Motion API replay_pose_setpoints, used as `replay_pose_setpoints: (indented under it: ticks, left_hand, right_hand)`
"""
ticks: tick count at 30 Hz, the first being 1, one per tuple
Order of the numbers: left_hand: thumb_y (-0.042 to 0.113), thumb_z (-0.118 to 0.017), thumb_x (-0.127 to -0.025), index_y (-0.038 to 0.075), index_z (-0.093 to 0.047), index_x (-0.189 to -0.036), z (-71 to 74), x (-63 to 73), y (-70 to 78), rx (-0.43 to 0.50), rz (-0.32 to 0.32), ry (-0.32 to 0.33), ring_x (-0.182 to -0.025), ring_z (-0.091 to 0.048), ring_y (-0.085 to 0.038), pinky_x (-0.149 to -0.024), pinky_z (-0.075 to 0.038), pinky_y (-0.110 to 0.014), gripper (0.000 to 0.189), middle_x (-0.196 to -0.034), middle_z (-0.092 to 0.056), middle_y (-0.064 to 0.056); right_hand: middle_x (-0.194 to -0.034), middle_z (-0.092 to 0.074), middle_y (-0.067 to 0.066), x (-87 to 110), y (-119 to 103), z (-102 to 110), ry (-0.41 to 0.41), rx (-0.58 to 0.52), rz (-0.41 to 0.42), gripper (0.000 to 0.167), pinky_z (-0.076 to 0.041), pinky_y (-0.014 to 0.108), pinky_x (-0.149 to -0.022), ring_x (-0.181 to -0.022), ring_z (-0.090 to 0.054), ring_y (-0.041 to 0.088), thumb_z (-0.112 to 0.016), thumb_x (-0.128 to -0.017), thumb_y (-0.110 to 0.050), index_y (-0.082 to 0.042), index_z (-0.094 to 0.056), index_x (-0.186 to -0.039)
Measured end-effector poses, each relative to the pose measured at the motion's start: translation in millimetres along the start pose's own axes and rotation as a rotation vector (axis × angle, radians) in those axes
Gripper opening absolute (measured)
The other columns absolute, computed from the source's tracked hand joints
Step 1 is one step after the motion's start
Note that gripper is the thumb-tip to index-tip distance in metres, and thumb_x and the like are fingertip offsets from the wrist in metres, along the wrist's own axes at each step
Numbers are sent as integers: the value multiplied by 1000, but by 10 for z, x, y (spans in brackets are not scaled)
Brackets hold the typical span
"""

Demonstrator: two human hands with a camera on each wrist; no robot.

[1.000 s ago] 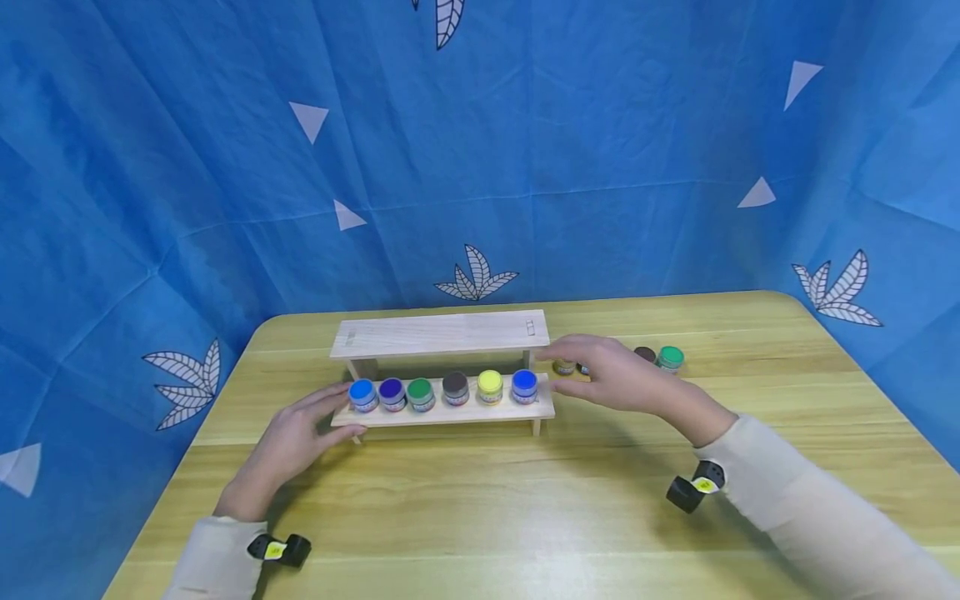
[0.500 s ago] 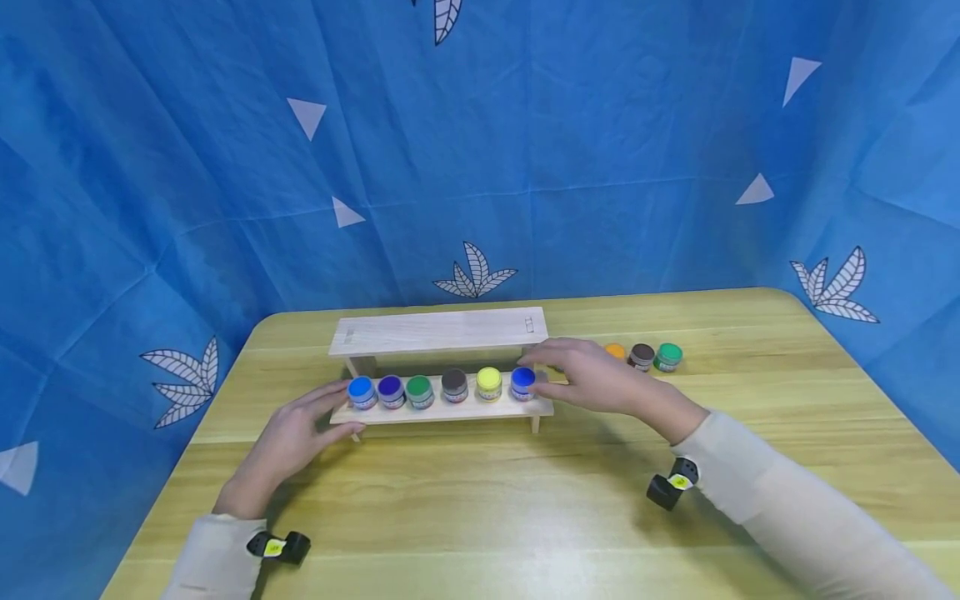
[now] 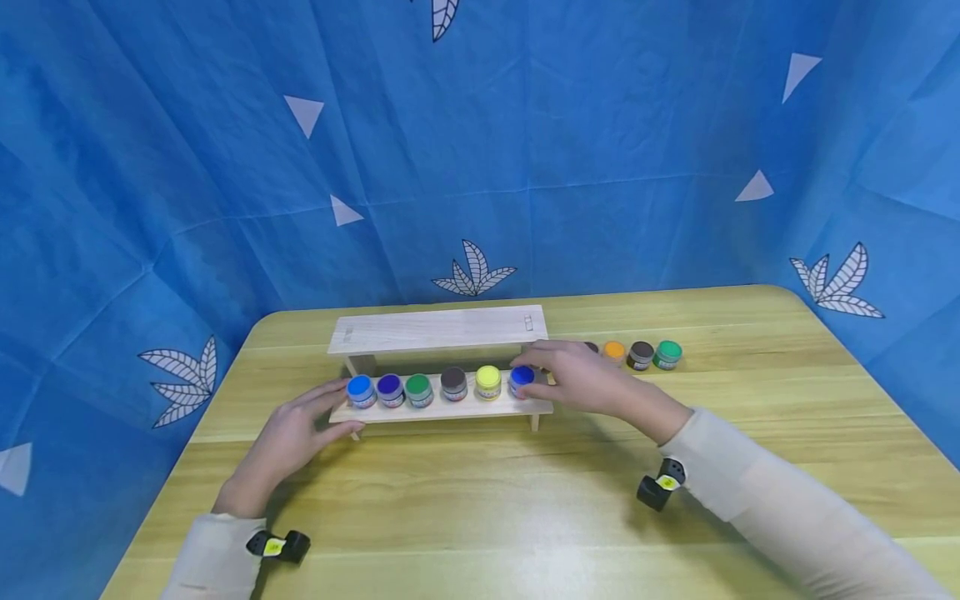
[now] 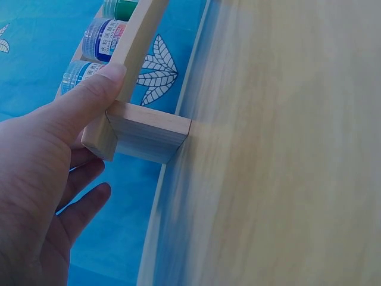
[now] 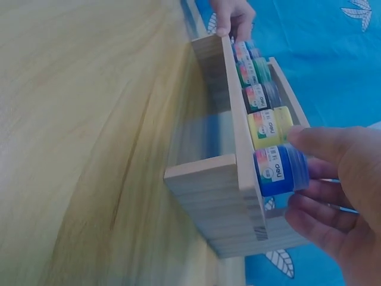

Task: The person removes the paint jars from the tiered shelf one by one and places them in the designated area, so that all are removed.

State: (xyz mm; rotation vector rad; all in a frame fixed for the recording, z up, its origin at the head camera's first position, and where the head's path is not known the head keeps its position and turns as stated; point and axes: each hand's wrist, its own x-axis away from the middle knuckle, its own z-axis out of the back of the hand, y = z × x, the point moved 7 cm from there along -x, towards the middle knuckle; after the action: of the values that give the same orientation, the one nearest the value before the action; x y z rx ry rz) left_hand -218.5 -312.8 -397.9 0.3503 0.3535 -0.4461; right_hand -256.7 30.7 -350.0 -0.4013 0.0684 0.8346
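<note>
One left grip (image 3: 291,432): narrow, pinching end of wooden rack (image 3: 440,328) | right grip (image 3: 576,375): jar-wide, curled round blue jar (image 5: 277,170)

Six jars (image 3: 453,385) on lower shelf (image 3: 438,412); other jars (image 3: 641,357) right, count unclear.

Hung behind and along both sides of a yellowish wood-grain tabletop (image 3: 420,533), a blue cloth backdrop (image 3: 637,150), wrinkled and crossed by straight fold creases. Printed on it: a dark-outlined white leaf sprig (image 3: 476,273) just above the far edge, a second sprig (image 3: 189,383) at left, a third sprig (image 3: 842,283) at right, and a single leaf (image 3: 443,17) cut off at the top of the head view. Scattered among them, pale triangles (image 3: 305,113). On the tabletop, rounded far corners and soft glare.
</note>
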Motion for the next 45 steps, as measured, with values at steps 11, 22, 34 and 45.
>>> replay_pose_setpoints:
  ticks: [11, 22, 34, 45]
  left_hand:
    - [30, -83, -78, 3, -68, -123, 3, 4, 0, -4, -6, 9, -113, -61, -37, -91, -51, -53, 55, -128, -63, -14]
    - [28, -83, -78, 3, -68, -123, 25, 11, 10, 7, -21, 21, -113, -61, -37, -91, -51, -53, 54, -128, -63, -15]
    - [27, -84, -76, 1, -68, -121, 33, 3, 21, -3, -27, 26, -111, -62, -38, -89, -52, -53, 55, -127, -63, -16]
    - [29, -84, -76, 0, -68, -121, 6, 4, 15, -11, -19, 18, -112, -61, -38, -89, -52, -53, 56, -127, -63, -16]
  right_hand:
    - [-102, -66, -5, 1, -1, 18, -1, -19, -4, 32, -53, 26, -70, -84, -62, 12, -73, -90, -28, -10, -70, -115]
    - [-116, -66, 1, 123, 99, 188, -3, -82, -19, 32, -57, 32, -80, -95, -64, 14, -73, -91, -25, -12, -69, -120]
    - [-109, -66, -3, 353, 300, 360, 39, -69, -54, 32, -55, 33, -73, -89, -62, 13, -74, -89, -23, -13, -69, -119]
    - [-115, -66, 6, 570, 581, 559, 46, -74, -158, 32, -58, 38, -75, -94, -66, 20, -73, -89, -13, -5, -67, -120]
